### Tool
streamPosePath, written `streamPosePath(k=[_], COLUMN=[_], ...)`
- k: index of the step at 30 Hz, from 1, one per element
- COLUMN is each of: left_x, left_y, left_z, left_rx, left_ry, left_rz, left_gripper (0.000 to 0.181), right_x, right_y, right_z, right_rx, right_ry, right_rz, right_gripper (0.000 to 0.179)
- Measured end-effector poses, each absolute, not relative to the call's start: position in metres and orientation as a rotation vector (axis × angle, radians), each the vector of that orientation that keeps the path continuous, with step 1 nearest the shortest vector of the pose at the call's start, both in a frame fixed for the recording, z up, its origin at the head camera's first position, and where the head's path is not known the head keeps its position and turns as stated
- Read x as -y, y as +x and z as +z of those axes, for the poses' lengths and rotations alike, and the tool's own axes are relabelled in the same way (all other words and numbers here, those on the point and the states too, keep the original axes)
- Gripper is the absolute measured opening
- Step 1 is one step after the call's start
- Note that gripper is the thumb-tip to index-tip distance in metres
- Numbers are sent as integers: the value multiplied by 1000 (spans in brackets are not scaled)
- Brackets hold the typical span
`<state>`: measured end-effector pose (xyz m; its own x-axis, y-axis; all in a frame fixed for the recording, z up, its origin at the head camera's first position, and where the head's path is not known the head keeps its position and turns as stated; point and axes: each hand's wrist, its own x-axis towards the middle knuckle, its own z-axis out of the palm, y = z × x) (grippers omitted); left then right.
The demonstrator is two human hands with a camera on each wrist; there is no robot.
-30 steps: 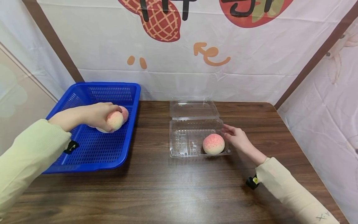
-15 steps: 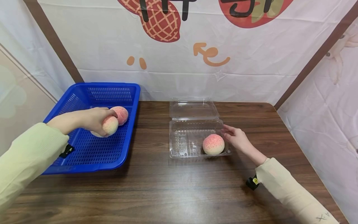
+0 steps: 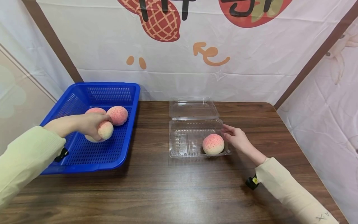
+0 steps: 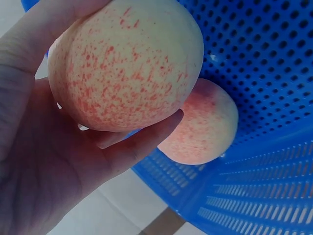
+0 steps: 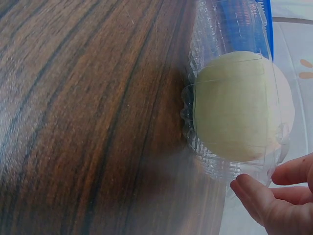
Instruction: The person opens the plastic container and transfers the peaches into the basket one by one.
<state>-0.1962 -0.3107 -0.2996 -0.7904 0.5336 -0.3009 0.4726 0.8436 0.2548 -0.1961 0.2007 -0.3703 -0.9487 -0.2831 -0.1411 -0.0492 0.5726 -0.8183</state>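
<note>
My left hand (image 3: 90,124), inside the blue basket (image 3: 123,155), grips a peach (image 3: 106,130), pale cream with red speckles, thumb and fingers around its sides. The left wrist view shows this peach (image 4: 132,63) large in the grasp, with another peach (image 4: 208,129) behind it on the basket. In the head view a pinkish peach (image 3: 118,115) lies right of the hand, and a further peach (image 3: 95,110) shows behind it. My right hand (image 3: 237,138) touches the right edge of the clear plastic container (image 3: 179,137) with extended fingertips. Inside, at its right end, sits a peach (image 3: 213,144).
The container's hinged clear lid (image 3: 194,109) is folded back toward the white printed cloth (image 3: 179,84) behind the table. Brown wooden tabletop (image 3: 167,186) lies in front of the container and between it and the basket.
My left hand has moved left and toward me within the basket with the gripped peach, uncovering the pink peach on the right and one behind. The right hand and the container stay put.
</note>
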Motion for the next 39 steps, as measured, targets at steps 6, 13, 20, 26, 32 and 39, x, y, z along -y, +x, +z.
streamPosePath(k=[6,13,20,26,32,39], left_x=[318,329,336,341,345,348], left_y=[-196,-197,-194,-192,-192,-195], left_z=[-305,-313,-315,-318,-321,-322], left_rx=[-2631,-2603,-2561,-2552,-2543,-2538], left_ry=[752,719,643,580,540,502], left_rz=[251,244,253,223,203,227], left_gripper=[68,64,65,84,78,71], right_x=[-201,-201,-200,-200,-200,-200], right_y=[-197,-198,-199,-198,-198,-197], right_z=[-371,-373,-374,-374,-374,-374], right_rx=[-2560,-2581,-2585,-2583,-2592,-2587], right_ry=[-275,-298,-303,-293,-297,-294], right_rz=[-1308,-1291,-1288,-1286,-1280,-1279], right_gripper=[45,45,45,45,45,45])
